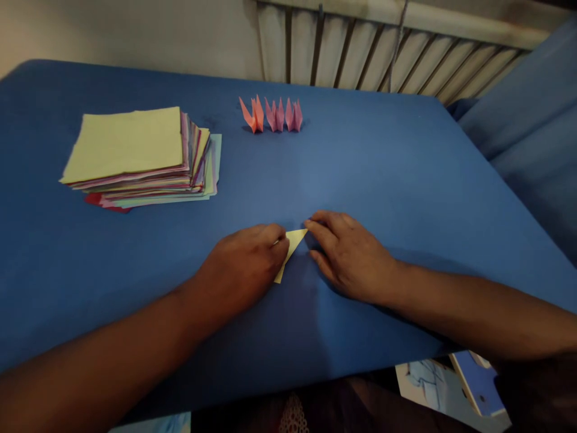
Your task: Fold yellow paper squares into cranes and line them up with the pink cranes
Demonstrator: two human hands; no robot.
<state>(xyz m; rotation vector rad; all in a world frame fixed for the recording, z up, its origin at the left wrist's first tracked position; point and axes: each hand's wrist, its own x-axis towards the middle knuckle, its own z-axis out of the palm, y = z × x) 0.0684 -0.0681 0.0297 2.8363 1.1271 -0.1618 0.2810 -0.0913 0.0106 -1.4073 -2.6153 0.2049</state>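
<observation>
The left hand [246, 258] grips folded yellow paper [295, 242] nearer the table's [383, 156] front edge; the right hand [349, 258], fingers parted, meets its tip. I have open room toward the rear right corner.

The figure shows one orange folded-paper figure [257, 122], two mauve folded-paper figures [276, 122], one pale-yellow folded-paper piece [294, 241], one multicoloured paper stack [130, 144] and two bare hands [246, 257].

head view: no legible text, no labels, brands, numbers or signs that can be read on anything.
</observation>
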